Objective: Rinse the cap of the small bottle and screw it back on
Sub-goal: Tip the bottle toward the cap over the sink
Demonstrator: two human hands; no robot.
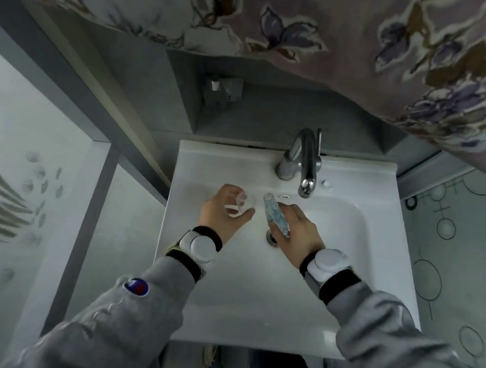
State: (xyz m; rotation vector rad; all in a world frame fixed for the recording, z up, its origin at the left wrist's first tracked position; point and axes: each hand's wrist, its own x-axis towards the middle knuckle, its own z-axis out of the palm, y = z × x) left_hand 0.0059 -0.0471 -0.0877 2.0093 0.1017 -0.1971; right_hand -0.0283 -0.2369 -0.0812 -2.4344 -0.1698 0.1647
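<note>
Two hands hover over the white sink [354, 285]. Left hand [223, 211] curls around the clear cap [244, 204]. Just right of it, the right hand [298, 230] grips the small bottle [276, 216], its open neck tilted toward the chrome faucet [308, 166] beyond.

Both arms reach forward in grey sleeves, each wrist wearing a black band with a white round device. The left hand [224, 209] has its fingers curled around something small and clear. The right hand [296, 233], palm turned inward, is closed in a grasp.
</note>
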